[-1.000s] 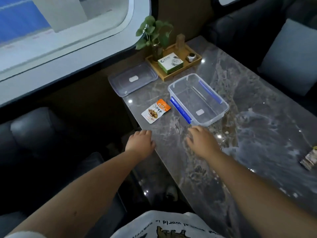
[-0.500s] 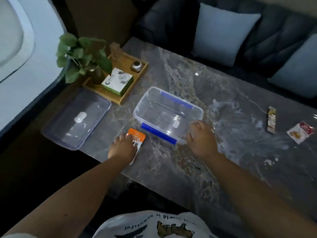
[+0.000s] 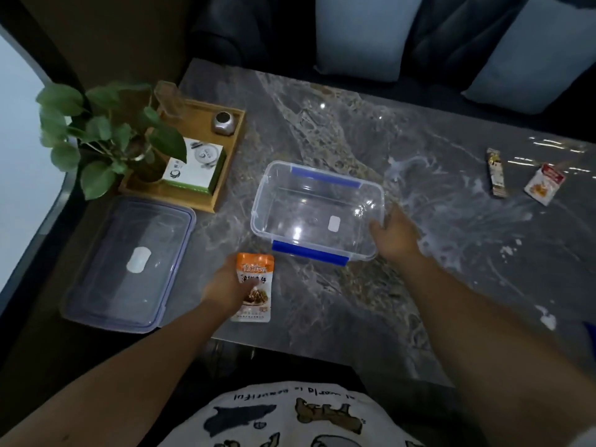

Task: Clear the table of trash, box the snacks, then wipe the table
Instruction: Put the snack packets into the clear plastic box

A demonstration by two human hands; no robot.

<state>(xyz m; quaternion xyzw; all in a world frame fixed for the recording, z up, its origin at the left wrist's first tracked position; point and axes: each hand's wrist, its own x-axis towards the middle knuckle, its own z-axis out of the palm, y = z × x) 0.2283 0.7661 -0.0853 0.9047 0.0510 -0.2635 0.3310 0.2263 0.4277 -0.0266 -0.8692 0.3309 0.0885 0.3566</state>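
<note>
My left hand (image 3: 225,290) grips an orange-and-white snack packet (image 3: 254,287) near the front edge of the marble table (image 3: 338,133), thumb across its face. Just right of it stands an empty clear plastic box (image 3: 317,209) with blue clips. My right hand (image 3: 395,235) holds that box at its right front corner. The box's clear lid (image 3: 129,262) lies flat at the left end of the table. Far right lie a thin snack bar (image 3: 496,171) and a red-and-white packet (image 3: 544,183).
A wooden tray (image 3: 225,156) at the back left carries a potted plant (image 3: 106,137), a green-white box (image 3: 195,167) and a small metal tin (image 3: 223,123). White smears and crumbs (image 3: 545,317) mark the table's right side. A sofa with pale cushions (image 3: 364,30) runs behind.
My left hand has taken hold of the orange packet and raised it off the table. My right hand slid to the box's right front corner. The view swung right, showing more table.
</note>
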